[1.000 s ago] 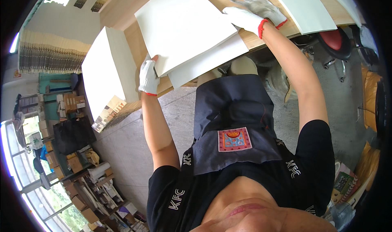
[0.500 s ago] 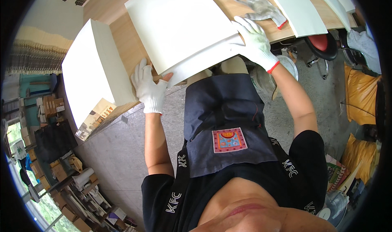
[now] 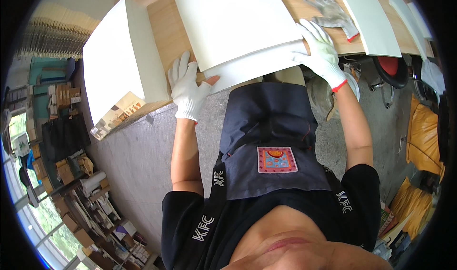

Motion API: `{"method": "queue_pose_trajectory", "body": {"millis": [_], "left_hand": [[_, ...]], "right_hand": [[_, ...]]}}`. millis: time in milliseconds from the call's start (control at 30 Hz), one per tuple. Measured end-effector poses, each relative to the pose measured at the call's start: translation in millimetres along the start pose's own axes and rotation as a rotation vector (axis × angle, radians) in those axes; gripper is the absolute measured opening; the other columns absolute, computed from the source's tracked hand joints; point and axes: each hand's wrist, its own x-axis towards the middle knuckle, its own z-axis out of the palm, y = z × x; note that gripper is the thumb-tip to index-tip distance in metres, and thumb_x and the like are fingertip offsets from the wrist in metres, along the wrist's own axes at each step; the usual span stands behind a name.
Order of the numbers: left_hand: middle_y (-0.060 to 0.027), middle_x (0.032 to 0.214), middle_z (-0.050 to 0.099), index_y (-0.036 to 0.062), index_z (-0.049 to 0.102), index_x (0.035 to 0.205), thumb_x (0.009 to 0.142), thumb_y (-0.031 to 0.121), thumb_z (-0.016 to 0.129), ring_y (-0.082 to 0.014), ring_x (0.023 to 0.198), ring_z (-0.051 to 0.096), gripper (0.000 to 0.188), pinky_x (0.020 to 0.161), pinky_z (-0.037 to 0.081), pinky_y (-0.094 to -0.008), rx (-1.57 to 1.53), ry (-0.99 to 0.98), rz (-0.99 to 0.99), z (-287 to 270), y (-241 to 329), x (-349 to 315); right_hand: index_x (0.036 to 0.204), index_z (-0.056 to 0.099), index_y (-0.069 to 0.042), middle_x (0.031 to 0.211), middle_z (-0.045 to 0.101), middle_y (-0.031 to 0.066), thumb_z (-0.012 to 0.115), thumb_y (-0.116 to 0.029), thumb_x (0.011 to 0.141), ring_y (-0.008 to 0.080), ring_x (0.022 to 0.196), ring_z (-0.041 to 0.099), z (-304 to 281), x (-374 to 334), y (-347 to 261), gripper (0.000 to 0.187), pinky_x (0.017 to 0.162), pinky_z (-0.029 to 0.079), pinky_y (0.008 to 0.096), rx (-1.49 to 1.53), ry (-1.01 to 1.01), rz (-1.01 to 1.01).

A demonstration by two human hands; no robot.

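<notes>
A large white sheet (image 3: pixel 233 22) lies on the wooden table in front of me, and a white strip (image 3: pixel 259 63) shows along its near edge. My left hand (image 3: pixel 188 91), in a white glove that leaves the thumb tip bare, rests by the sheet's near left corner. Its fingers lie stretched on the wood and the thumb touches the strip's left end. At the right end, my right hand (image 3: pixel 320 51), fully gloved with a red cuff, has its fingers spread flat against the sheet's edge. Neither hand grips anything.
A tall stack of white paper (image 3: pixel 116 56) stands left of my left hand. Beyond my right hand lie a loose grey-white glove (image 3: pixel 331 10) and a white panel (image 3: pixel 369 20). A red-seated stool (image 3: pixel 389 66) stands under the right side, near yellow bags (image 3: pixel 421 137).
The whole view has shifted, so the table and sheet sit further right in the picture. Both hands keep nearly the same places at the sheet's edges.
</notes>
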Motion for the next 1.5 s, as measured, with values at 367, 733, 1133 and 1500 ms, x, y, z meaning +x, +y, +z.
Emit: {"method": "queue_pose_trajectory", "body": {"millis": [367, 733, 1133, 1500], "left_hand": [[-0.0212, 0.145, 0.045, -0.0061, 0.061, 0.114, 0.073, 0.044, 0.077, -0.0393, 0.135, 0.036, 0.067, 0.113, 0.025, -0.0464, 0.022, -0.009, 0.010, -2, 5, 2], [-0.0216, 0.146, 0.044, -0.0053, 0.060, 0.115, 0.074, 0.049, 0.076, -0.0405, 0.136, 0.034, 0.070, 0.114, 0.024, -0.0490, 0.048, -0.023, 0.013, 1, 1, 2], [-0.0191, 0.143, 0.046, -0.0041, 0.060, 0.120, 0.075, 0.050, 0.075, -0.0369, 0.135, 0.036, 0.072, 0.113, 0.024, -0.0480, 0.039, -0.004, 0.035, -2, 2, 2], [-0.0207, 0.147, 0.043, -0.0047, 0.059, 0.121, 0.077, 0.049, 0.074, -0.0384, 0.138, 0.033, 0.071, 0.115, 0.022, -0.0487, 0.032, -0.027, 0.033, -3, 2, 2]], "right_hand": [[0.148, 0.039, -0.017, 0.155, 0.036, 0.0064, 0.070, -0.056, 0.080, 0.0285, 0.144, 0.031, -4, 2, -4, 0.084, 0.118, 0.026, 0.0435, -0.042, -0.063, 0.021], [0.148, 0.039, -0.016, 0.155, 0.035, 0.0076, 0.066, -0.059, 0.081, 0.0277, 0.145, 0.028, -3, 4, -4, 0.084, 0.119, 0.023, 0.0445, -0.062, -0.079, 0.022], [0.150, 0.036, -0.016, 0.155, 0.035, 0.0084, 0.068, -0.059, 0.080, 0.0269, 0.145, 0.028, 0, 2, 0, 0.088, 0.119, 0.024, 0.0439, -0.046, -0.054, 0.006], [0.150, 0.036, -0.015, 0.155, 0.035, 0.0084, 0.070, -0.046, 0.084, 0.0277, 0.146, 0.028, 1, 0, 1, 0.081, 0.118, 0.023, 0.0437, -0.001, -0.031, -0.009]]}}
